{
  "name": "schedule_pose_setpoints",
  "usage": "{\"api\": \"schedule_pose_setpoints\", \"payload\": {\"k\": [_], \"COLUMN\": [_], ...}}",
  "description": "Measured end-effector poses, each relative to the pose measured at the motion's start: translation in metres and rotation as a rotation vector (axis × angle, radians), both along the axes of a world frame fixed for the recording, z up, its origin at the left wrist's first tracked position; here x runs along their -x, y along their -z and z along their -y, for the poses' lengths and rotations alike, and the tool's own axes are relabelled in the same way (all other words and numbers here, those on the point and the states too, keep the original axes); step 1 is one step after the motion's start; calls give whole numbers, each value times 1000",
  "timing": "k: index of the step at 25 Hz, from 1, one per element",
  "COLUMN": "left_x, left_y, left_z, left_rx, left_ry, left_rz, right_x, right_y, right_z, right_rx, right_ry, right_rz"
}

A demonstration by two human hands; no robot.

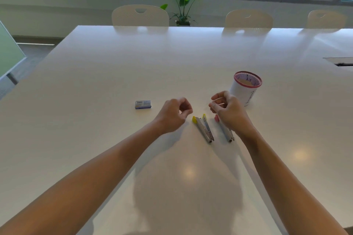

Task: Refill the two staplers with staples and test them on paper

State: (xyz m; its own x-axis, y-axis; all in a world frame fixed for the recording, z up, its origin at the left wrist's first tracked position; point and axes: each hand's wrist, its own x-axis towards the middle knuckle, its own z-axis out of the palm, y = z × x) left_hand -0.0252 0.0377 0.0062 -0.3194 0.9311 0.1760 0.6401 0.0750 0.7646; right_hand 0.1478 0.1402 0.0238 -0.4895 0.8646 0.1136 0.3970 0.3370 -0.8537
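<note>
Two small metal staplers lie side by side on the white table (pixel 114 82). The yellow-tipped stapler (pixel 203 129) is hinged open, its two yellow ends apart. The pink-tipped stapler (pixel 227 132) lies to its right, with its far half hidden under my right hand. A small blue and grey staple box (pixel 143 104) sits closed to the left. My left hand (pixel 174 115) hovers between the box and the yellow stapler, fingers curled in, and nothing shows in it. My right hand (pixel 228 109) hovers over the pink stapler with its fingertips pinched. I cannot tell whether it holds anything.
A pink-rimmed mesh cup (pixel 246 87) wrapped in white paper stands just behind my right hand. Three pale chairs (pixel 140 15) line the table's far edge, with a potted plant (pixel 184 4) under the windows. A cable hatch (pixel 340 61) is set into the table at far right.
</note>
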Motion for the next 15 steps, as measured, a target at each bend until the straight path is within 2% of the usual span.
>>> {"api": "schedule_pose_setpoints", "payload": {"k": [8,15], "left_x": [-63,-87], "left_y": [-49,-65], "left_z": [-94,-168], "left_rx": [-264,-218], "left_ry": [-10,-31], "left_rz": [93,-43], "right_x": [-52,-60], "right_y": [-35,-43], "right_z": [-82,-120], "right_rx": [-189,-269], "right_ry": [291,271], "right_rz": [-26,80]}}
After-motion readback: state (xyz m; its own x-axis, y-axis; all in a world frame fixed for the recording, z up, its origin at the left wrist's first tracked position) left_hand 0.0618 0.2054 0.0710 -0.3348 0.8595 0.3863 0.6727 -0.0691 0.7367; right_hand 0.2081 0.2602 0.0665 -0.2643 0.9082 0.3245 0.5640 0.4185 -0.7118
